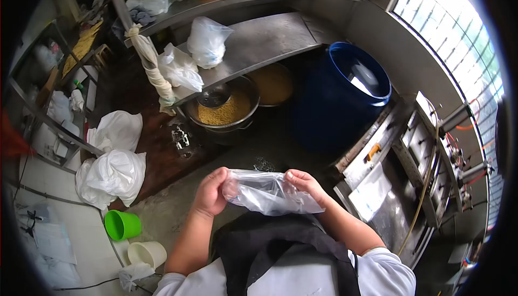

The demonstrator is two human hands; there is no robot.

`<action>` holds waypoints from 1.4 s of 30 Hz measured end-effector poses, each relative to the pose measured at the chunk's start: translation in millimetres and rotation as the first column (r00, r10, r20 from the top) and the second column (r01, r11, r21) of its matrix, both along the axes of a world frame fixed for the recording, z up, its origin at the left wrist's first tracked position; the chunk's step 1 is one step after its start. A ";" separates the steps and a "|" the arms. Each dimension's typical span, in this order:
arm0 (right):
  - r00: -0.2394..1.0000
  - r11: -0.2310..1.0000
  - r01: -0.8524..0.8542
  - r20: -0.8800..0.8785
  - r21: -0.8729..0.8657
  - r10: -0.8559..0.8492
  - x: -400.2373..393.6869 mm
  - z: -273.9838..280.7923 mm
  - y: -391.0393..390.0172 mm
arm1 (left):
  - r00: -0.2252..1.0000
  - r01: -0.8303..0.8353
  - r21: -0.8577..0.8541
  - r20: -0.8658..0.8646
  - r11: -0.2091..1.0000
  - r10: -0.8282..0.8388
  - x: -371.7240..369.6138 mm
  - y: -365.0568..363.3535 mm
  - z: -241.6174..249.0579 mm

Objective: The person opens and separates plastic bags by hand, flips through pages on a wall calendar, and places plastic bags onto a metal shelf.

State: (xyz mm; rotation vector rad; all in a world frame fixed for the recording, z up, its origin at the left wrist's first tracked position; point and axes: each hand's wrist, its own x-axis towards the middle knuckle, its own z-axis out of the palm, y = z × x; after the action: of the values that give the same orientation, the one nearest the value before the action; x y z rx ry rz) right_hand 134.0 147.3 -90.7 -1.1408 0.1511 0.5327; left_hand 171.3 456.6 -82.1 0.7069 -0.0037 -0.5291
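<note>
A clear plastic bag [264,191] is stretched between my two hands, in front of the dark apron [280,236]. My left hand [212,191] grips its left end, thumb up along the top edge. At the other end, my right hand [305,182] pinches the top edge, and some fingers show blurred through the film. The bag looks flat, with its lower right corner hanging loose. Beyond it, on the floor under the steel shelf, stands a metal bowl [251,113] of yellow pieces with a smaller metal bowl [214,96] resting in it.
A tall blue barrel [318,101] stands ahead to the right. Metal equipment [426,155] lines the right side, with a plastic sheet [370,191] on it. White sacks [112,174], a green bucket [123,225] and a cream bucket [147,254] are at left. Filled bags [208,42] sit on the steel shelf [264,37].
</note>
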 end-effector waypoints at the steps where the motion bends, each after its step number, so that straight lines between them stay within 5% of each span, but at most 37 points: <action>1: 0.999 0.999 0.030 -0.037 0.041 -0.029 12.4 1.6 1.9 | 1.000 0.001 0.080 -0.025 0.997 0.001 4.1 -0.2 -3.1; 5: 1.000 0.997 0.005 -0.013 0.083 -0.004 74.2 -21.5 1.0 | 0.996 0.021 0.271 -0.090 0.962 0.003 22.8 -2.6 -39.8; 11: 0.941 0.936 -0.329 -0.033 0.128 0.336 194.2 -59.8 21.1 | 0.880 -0.310 0.390 -0.227 0.867 0.417 101.9 6.3 -81.7; 13: 0.899 0.898 -0.437 0.016 0.040 0.437 235.7 -66.6 30.0 | 0.852 -0.346 0.548 -0.156 0.762 0.500 135.8 5.2 -84.9; 15: 0.895 0.895 -0.445 0.038 -0.020 0.445 271.5 -65.9 30.2 | 0.909 -0.290 0.709 -0.004 0.642 0.416 169.6 16.9 -106.9; 17: 0.906 0.906 -0.420 0.037 -0.055 0.422 302.3 -68.5 21.5 | 0.898 -0.372 0.858 0.235 0.355 0.373 211.6 8.5 -93.8; 21: 0.923 0.906 -0.362 0.049 -0.221 0.381 352.0 -64.8 -5.8 | 0.810 -0.581 0.753 0.497 0.309 0.312 301.8 10.3 -69.1; 23: 0.940 0.910 -0.324 0.024 -0.257 0.341 362.5 -52.3 -19.2 | 0.798 -0.602 0.779 0.576 0.176 0.178 352.0 19.2 -52.7; 27: 0.972 0.909 -0.203 0.037 -0.363 0.231 372.0 -50.4 -41.6 | 0.695 -0.718 0.638 0.683 0.278 0.225 476.5 37.0 -14.5; 29: 0.989 0.920 -0.123 0.033 -0.372 0.145 371.4 -53.1 -49.6 | 0.651 -0.759 0.541 0.626 0.362 0.429 541.9 33.1 24.2; 31: 0.999 0.923 -0.018 0.018 -0.384 0.027 368.9 -46.9 -51.1 | 0.571 -0.770 0.440 0.799 0.463 0.189 604.8 42.9 59.4; 33: 0.997 0.923 0.043 -0.049 -0.382 -0.067 364.2 -27.7 -52.1 | 0.651 -0.742 0.604 0.754 0.292 0.094 649.9 38.1 73.0; 34: 0.993 0.910 0.090 -0.029 -0.406 -0.111 362.7 -33.7 -54.3 | 0.656 -0.733 0.605 0.749 0.310 0.090 676.4 39.8 65.3; 36: 0.981 0.901 0.156 -0.041 -0.405 -0.189 361.3 -22.2 -53.0 | 0.472 -0.874 0.477 0.785 -0.094 -0.402 728.4 43.8 31.3; 37: 0.968 0.896 0.206 -0.056 -0.393 -0.247 358.7 -18.8 -51.8 | 0.472 -0.871 0.485 0.784 -0.074 -0.403 739.2 40.2 18.7; 39: 0.948 0.886 0.275 -0.046 -0.373 -0.313 358.5 -29.7 -51.4 | 0.230 -0.972 0.190 0.873 -0.135 -0.430 755.2 32.8 3.2; 42: 0.906 0.857 0.369 -0.066 -0.360 -0.417 355.0 -34.7 -40.6 | 0.197 -0.979 0.154 0.886 -0.136 -0.419 757.7 26.3 -16.4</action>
State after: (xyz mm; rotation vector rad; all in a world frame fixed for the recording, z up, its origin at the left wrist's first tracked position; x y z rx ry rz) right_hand 488.9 106.7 -125.4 -1.3637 0.6101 0.2205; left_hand 929.0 482.9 -98.5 2.4113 -0.5094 1.0999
